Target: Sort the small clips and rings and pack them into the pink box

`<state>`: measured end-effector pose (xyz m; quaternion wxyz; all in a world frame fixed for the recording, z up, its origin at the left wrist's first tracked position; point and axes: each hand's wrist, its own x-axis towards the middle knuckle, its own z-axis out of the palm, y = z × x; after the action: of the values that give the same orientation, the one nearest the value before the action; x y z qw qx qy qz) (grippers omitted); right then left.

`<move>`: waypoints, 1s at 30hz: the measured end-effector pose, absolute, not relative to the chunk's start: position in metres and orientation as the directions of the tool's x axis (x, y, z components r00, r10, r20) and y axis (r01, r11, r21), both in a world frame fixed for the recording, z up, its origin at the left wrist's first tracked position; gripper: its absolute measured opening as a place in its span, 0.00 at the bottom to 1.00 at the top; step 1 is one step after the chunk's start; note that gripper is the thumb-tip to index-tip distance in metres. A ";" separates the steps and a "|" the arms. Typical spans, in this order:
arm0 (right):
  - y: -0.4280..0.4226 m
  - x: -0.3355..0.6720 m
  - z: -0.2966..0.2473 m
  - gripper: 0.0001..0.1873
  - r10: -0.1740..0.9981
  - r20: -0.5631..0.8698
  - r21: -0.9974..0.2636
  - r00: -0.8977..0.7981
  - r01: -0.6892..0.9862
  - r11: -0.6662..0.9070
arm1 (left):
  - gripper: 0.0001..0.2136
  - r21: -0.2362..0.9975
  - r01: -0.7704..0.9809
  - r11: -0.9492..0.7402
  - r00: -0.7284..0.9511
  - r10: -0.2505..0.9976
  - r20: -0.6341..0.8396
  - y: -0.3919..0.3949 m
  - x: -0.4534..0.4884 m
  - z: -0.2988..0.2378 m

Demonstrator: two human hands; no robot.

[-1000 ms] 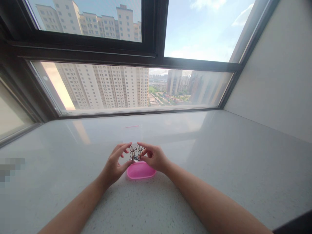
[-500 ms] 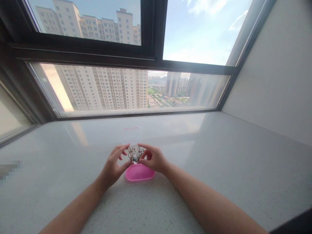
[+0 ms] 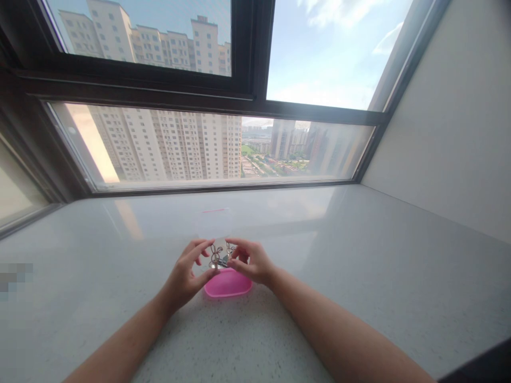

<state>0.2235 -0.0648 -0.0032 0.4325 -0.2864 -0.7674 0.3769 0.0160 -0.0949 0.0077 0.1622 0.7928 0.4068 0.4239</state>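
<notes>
Right rabbit (image 3: 229, 249) has shifted further behind your right hand (image 3: 256, 261), which pinches it. Your left hand (image 3: 187, 272), apart, pinches left rabbit (image 3: 216, 256) beside pink tray (image 3: 228, 290).

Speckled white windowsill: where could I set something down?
Bare: between left forearm and right forearm, nearer than the pink oval tray; also between right forearm and white wall. Crowded: tray's far edge, where left hand and right hand hold brown wire rabbit figures.
</notes>
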 end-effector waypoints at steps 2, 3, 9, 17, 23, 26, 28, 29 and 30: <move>-0.065 0.224 -0.003 0.28 0.762 0.447 -0.825 -0.468 0.112 0.553 | 0.24 0.601 0.510 -0.615 0.307 0.783 0.541 -0.095 0.016 0.007; -0.065 0.223 -0.003 0.29 0.759 0.449 -0.824 -0.473 0.110 0.556 | 0.24 0.600 0.512 -0.615 0.305 0.783 0.542 -0.094 0.016 0.007; -0.065 0.222 -0.003 0.33 0.743 0.456 -0.805 -0.491 0.129 0.579 | 0.24 0.595 0.519 -0.614 0.304 0.783 0.543 -0.094 0.017 0.007; -0.065 0.223 -0.004 0.33 0.735 0.465 -0.781 -0.493 0.161 0.603 | 0.24 0.599 0.506 -0.621 0.309 0.779 0.546 -0.094 0.016 0.006; -0.063 0.221 -0.006 0.33 0.745 0.458 -0.782 -0.486 0.180 0.597 | 0.24 0.596 0.509 -0.621 0.309 0.779 0.546 -0.093 0.017 0.006; -0.062 0.221 -0.006 0.33 0.754 0.454 -0.781 -0.475 0.194 0.593 | 0.23 0.596 0.508 -0.622 0.306 0.777 0.550 -0.094 0.018 0.006; -0.061 0.220 -0.006 0.33 0.757 0.450 -0.785 -0.475 0.194 0.588 | 0.23 0.597 0.509 -0.620 0.308 0.779 0.547 -0.095 0.018 0.007; -0.062 0.220 -0.006 0.33 0.758 0.446 -0.787 -0.476 0.194 0.585 | 0.23 0.597 0.510 -0.619 0.310 0.780 0.544 -0.095 0.018 0.007; -0.062 0.219 -0.006 0.33 0.759 0.444 -0.788 -0.476 0.195 0.584 | 0.23 0.598 0.510 -0.618 0.312 0.781 0.541 -0.095 0.019 0.007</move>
<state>0.2192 -0.0617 -0.0064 0.4128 -0.3025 -0.7884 0.3415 0.0187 -0.0952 0.0070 0.1601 0.7940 0.4064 0.4229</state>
